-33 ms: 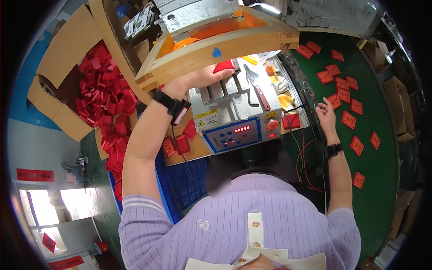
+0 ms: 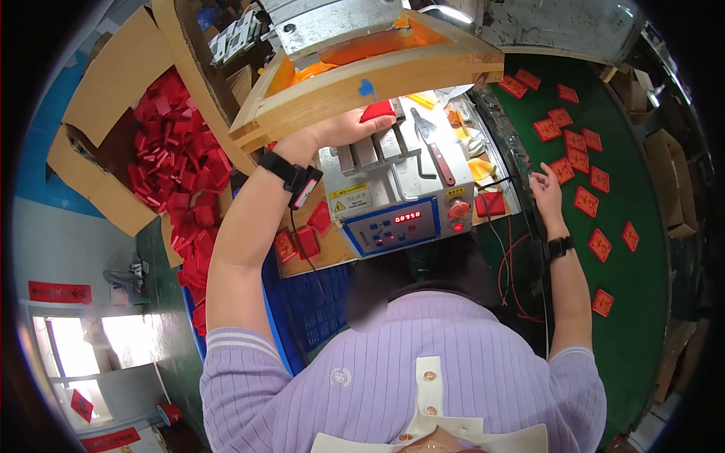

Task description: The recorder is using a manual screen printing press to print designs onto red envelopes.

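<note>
Under the wooden screen frame [image 2: 377, 84] of a printing machine, my left hand [image 2: 343, 130] grips a flat red box [image 2: 377, 111], thumb along its near edge. The frame covers the far side of this box, and part of my fingers is hidden. The box sits at the metal fixture [image 2: 381, 146] on top of the machine. My right hand [image 2: 547, 195] is at the near edge of the green conveyor belt [image 2: 559, 257], fingers loosely bent and apart, holding nothing. Closest to its fingertips lies a red box with gold printing [image 2: 561, 171].
A cardboard carton [image 2: 106, 98] heaped with red boxes [image 2: 177, 151] stands at left. A scraper [image 2: 434, 151] and a hex key lie on the machine, above its control panel [image 2: 393, 226]. More printed boxes [image 2: 585, 201] are scattered over the belt. Cables hang between machine and belt.
</note>
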### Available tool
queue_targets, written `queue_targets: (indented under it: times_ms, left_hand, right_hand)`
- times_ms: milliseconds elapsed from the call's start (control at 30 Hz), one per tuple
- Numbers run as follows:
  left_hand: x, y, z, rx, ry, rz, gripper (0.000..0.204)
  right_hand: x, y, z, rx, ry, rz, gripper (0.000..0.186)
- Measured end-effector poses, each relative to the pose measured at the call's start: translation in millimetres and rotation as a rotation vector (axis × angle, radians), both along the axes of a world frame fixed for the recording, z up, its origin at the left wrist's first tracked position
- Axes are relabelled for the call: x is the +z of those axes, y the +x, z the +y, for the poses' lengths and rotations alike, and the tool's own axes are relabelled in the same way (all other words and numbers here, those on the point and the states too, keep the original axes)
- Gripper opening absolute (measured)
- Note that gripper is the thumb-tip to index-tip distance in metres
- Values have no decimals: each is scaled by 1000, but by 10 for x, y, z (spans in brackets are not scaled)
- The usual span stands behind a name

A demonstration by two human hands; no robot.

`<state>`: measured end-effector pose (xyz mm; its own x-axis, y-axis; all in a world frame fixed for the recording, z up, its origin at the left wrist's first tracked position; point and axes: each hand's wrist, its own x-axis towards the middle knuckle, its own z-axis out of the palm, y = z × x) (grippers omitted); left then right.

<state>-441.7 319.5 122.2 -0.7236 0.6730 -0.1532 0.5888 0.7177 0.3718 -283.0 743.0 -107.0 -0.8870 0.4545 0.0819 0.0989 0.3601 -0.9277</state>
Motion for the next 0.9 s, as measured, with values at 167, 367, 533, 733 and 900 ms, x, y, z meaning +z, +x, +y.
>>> queue_targets:
  times_ms: [167, 367, 533, 733, 900]
  left_hand:
    - [-85, 251, -90, -148, -89, 220, 76]
    - [48, 1545, -461, -506, 653, -184, 26]
    - [-117, 1574, -1254, 314, 586, -84, 30]
    - [-1016, 702, -2704, 877, 186, 521, 27]
    - [-1609, 37, -3663, 884, -383, 778, 39]
  right_hand:
    - [-140, -215, -19, -64, -163, -100, 42]
    - [-268, -155, -87, 4, -213, 9, 36]
    - [-338, -95, 124, -12, -177, -37, 33]
    - [-369, -191, 104, -6, -151, -40, 30]
    - [-342, -219, 69, -24, -135, -53, 29]
